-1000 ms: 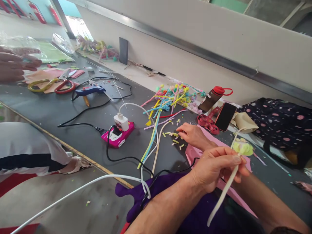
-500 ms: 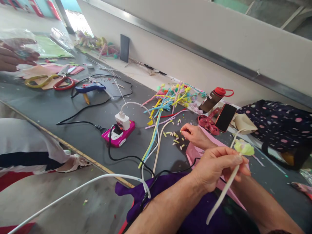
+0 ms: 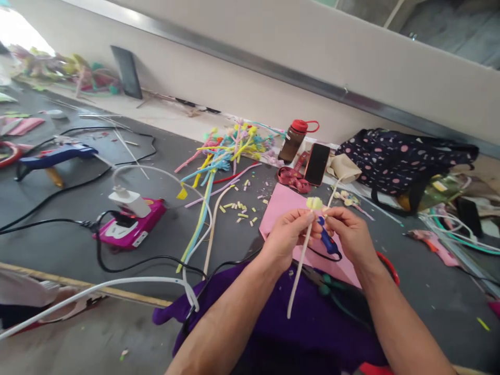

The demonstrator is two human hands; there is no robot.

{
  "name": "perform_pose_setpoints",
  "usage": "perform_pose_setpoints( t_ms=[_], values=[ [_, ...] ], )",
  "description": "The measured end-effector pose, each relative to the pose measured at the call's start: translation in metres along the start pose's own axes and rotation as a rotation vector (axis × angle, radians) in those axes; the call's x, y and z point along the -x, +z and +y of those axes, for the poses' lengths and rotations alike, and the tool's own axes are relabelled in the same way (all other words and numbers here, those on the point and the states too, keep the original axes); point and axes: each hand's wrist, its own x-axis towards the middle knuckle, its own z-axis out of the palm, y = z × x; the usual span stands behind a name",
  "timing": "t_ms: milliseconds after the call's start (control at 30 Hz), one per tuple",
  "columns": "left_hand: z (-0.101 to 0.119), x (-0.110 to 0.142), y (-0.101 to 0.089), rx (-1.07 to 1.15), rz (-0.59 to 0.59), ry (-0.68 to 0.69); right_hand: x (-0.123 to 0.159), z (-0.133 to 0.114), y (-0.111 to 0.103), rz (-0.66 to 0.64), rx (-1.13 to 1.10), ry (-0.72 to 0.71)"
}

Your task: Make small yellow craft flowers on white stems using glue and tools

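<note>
My left hand [image 3: 291, 232] is closed around a craft flower [image 3: 313, 203] with pale yellow-green petals, just below the bloom. Its long whitish stem [image 3: 299, 276] hangs down past my fingers. My right hand [image 3: 346, 229] is beside it, thumb and fingers pinched close to the petals. Whatever sits in that pinch is too small to name. Under my hands lies a pink sheet [image 3: 279, 205], and on it a blue-handled corded tool [image 3: 328, 240]. Several small yellow and lilac cut pieces [image 3: 241, 207] are scattered to the left of the sheet.
Bundled colourful fuzzy stems [image 3: 230, 151] lie behind the cut pieces. A bottle [image 3: 292, 141], phone [image 3: 316, 164] and dark patterned bag [image 3: 406, 159] stand at the back. Leftward are a magenta power strip [image 3: 150, 221], cords and a blue glue gun [image 3: 62, 156]; a pink glue gun [image 3: 435, 247] lies right.
My right hand has come back from the cut pieces to the flower, fingers pinched. My left hand still holds the flower, its stem now steeper. The camera view has turned right.
</note>
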Motion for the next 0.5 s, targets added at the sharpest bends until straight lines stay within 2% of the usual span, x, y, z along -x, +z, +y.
perform_pose_setpoints(
  t_ms=[167, 367, 500],
  values=[
    [-0.01, -0.007, 0.002, -0.04, -0.045, -0.054, 0.011, -0.01, -0.008, -0.053, 0.088, -0.096],
    [-0.015, -0.01, 0.005, -0.024, -0.029, -0.094, 0.024, -0.003, -0.008, -0.117, -0.03, 0.052],
    [-0.021, -0.012, 0.008, -0.079, -0.036, -0.13, 0.03, 0.005, -0.008, -0.152, 0.001, 0.018]
  ],
)
